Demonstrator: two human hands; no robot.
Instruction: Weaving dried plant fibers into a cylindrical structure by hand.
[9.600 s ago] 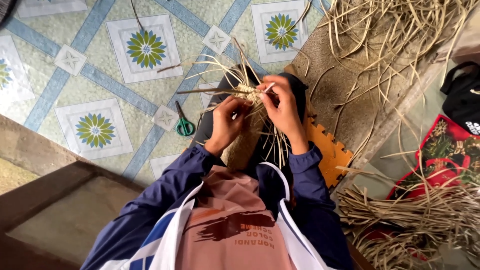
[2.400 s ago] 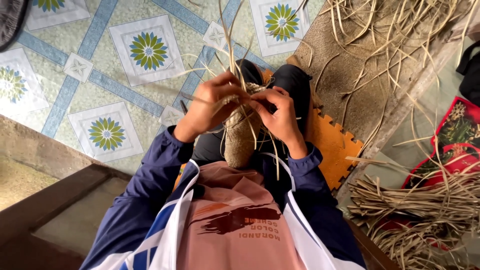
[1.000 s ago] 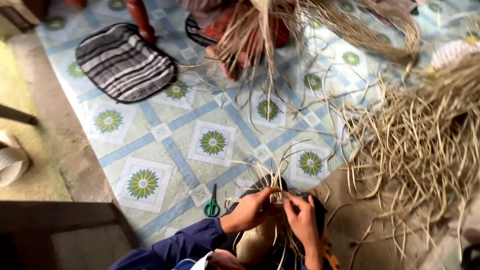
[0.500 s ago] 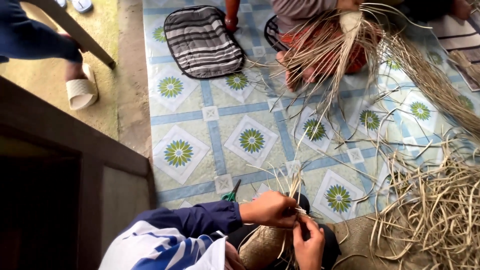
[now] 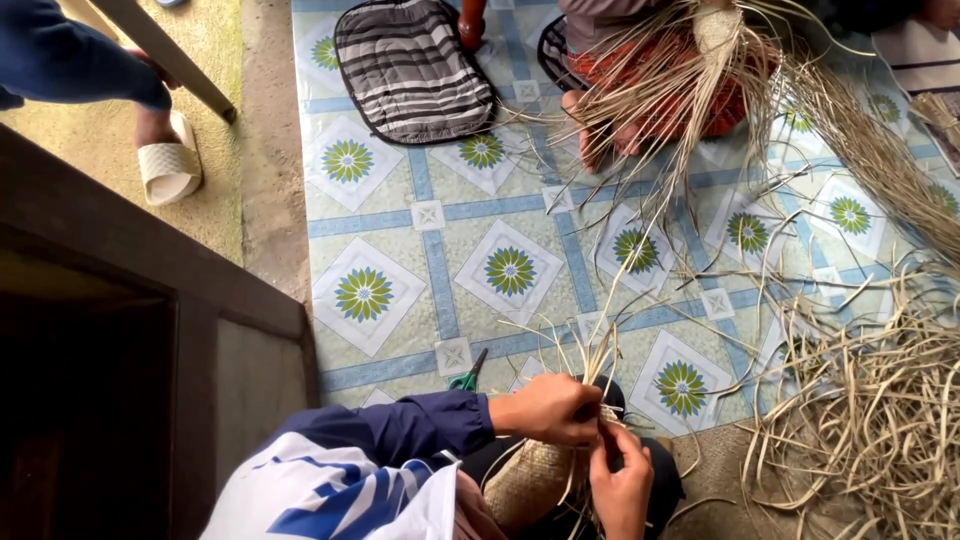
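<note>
View tipped slightly lower than before, left hand (image 5: 548, 408) and right hand (image 5: 622, 482) both pinching woven basket (image 5: 535, 482) strands.

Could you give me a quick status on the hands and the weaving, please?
Left hand and right hand both pinching straw strands at the woven piece on the lap. Scissors lying beside, untouched. Nothing blocking.
</note>
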